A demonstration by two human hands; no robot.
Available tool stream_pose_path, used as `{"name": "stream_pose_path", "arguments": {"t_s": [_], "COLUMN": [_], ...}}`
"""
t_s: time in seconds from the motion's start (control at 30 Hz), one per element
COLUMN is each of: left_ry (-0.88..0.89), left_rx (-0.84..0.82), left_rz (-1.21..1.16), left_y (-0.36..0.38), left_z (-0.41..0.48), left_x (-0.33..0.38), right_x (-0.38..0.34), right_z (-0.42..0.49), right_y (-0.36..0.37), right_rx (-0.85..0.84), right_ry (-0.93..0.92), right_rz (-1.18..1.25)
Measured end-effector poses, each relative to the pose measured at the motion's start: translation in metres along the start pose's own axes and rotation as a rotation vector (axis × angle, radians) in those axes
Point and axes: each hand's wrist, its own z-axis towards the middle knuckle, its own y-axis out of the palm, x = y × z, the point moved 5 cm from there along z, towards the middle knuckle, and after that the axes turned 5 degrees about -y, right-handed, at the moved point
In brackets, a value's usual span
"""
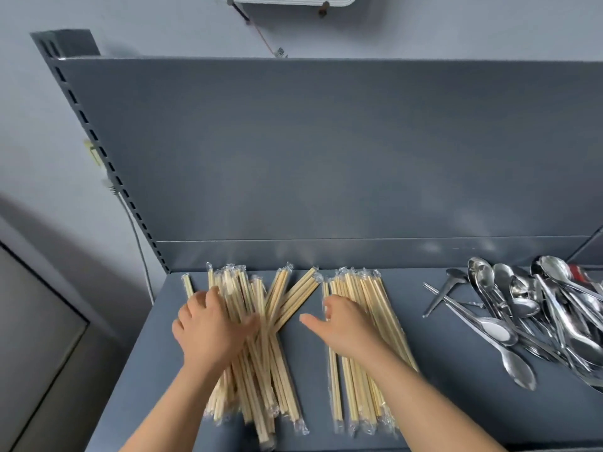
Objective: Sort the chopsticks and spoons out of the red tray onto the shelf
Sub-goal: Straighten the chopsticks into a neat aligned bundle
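Two heaps of plastic-wrapped wooden chopsticks lie on the grey shelf (456, 402). The left heap (261, 370) is loose and fanned, with a few pairs splayed to the right. My left hand (212, 331) rests flat on it, fingers spread and pointing toward the back panel. The right heap (362, 396) is tidier and runs front to back. My right hand (346, 324) lies on its upper part, thumb stretched out to the left. A pile of steel spoons (538, 308) sits at the shelf's right end. The red tray is out of view.
The shelf's tall grey back panel (326, 151) rises behind the heaps. A slotted upright (94, 138) bounds the left side, with a white cable (137, 236) hanging beside it. A bare strip of shelf lies between the chopsticks and the spoons.
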Motion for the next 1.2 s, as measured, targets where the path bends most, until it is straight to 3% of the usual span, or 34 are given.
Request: {"name": "stream_pose_path", "arguments": {"t_s": [0.13,0.3,0.73,0.83,1.0,1.13,1.2], "left_ry": [-0.094,0.013,0.103,0.111,0.055,0.046,0.034], "left_rx": [-0.203,-0.305,-0.291,-0.271,-0.281,-0.292,-0.303], "left_rz": [-0.069,-0.395,-0.608,-0.631,-0.63,-0.365,-0.35], "left_y": [0.017,0.022,0.01,0.01,0.011,0.012,0.01], "left_z": [0.002,0.008,0.008,0.006,0.004,0.005,0.008], "left_x": [-0.027,-0.034,-0.05,-0.049,-0.049,-0.041,-0.042], "right_x": [-0.033,-0.05,-0.045,-0.055,-0.044,-0.034,-0.03], "right_z": [0.014,0.034,0.037,0.036,0.041,0.043,0.042], "right_y": [0.039,0.066,0.068,0.077,0.063,0.054,0.053], "right_rx": [-0.017,0.014,0.021,0.052,0.099,0.101,0.086], "right_ry": [0.105,0.139,0.17,0.191,0.276,0.313,0.33], "right_rz": [-0.045,-0.131,-0.015,-0.184,-0.007,0.002,-0.043]}}
